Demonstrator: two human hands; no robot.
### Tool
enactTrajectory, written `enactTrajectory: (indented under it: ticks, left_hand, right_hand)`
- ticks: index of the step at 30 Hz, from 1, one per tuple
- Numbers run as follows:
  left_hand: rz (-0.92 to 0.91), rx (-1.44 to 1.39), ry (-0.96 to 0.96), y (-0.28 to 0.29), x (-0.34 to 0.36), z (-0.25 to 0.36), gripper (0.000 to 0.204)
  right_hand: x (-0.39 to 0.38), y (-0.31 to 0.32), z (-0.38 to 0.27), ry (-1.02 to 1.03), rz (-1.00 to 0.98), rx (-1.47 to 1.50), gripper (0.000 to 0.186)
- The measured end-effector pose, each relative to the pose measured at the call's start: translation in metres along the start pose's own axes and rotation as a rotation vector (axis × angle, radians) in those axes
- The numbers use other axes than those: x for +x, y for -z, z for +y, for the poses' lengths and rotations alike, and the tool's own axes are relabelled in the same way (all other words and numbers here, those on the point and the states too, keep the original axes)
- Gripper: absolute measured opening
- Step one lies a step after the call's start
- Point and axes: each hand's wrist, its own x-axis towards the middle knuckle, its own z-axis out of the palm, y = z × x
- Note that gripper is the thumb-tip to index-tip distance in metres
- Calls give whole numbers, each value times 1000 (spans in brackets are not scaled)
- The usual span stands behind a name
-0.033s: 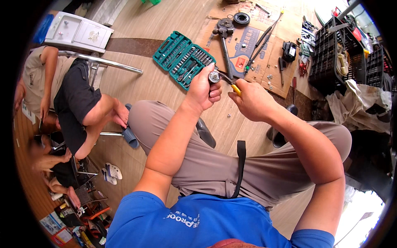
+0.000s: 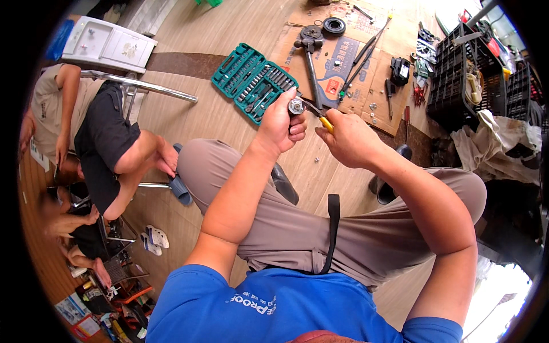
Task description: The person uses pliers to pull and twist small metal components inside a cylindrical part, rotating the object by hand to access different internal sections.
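Observation:
My left hand [image 2: 278, 126] is closed around a dark cylindrical part with a round metal end [image 2: 296, 106], which faces up towards me. In my right hand [image 2: 353, 140] is a pair of pliers with yellow handles [image 2: 326, 124]. The jaws point left and reach the side of the cylindrical part; whether they grip it I cannot tell. Just beyond my left hand lies an open green socket set case [image 2: 233, 98] with rows of metal sockets. Past the pliers, a hammer [image 2: 313, 71] rests on a flattened cardboard sheet [image 2: 374, 94].
On the cardboard are a black ring [image 2: 334, 26], long-handled cutters [image 2: 366, 57], a black device [image 2: 400, 71] and a screwdriver [image 2: 390, 94]. Black crates [image 2: 454, 74] stand at right. At left a person [image 2: 97, 126] sits near a metal bar [image 2: 148, 86]; white clogs [image 2: 154, 239] lie on the floor.

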Motion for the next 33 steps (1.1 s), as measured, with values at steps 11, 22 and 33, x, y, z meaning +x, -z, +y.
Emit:
enactTrajectory:
  ticks: [11, 22, 33]
  left_hand:
    - [-63, 28, 39, 8, 6, -5, 40]
    - [-143, 150, -12, 2, 2, -7, 43]
    - [-115, 98, 36, 3, 0, 0, 47]
  right_hand:
    - [-1, -4, 12, 163, 313, -253, 26]
    - [0, 2, 10, 84, 169, -208, 22]
    - [2, 10, 18, 210, 385, -271, 31]
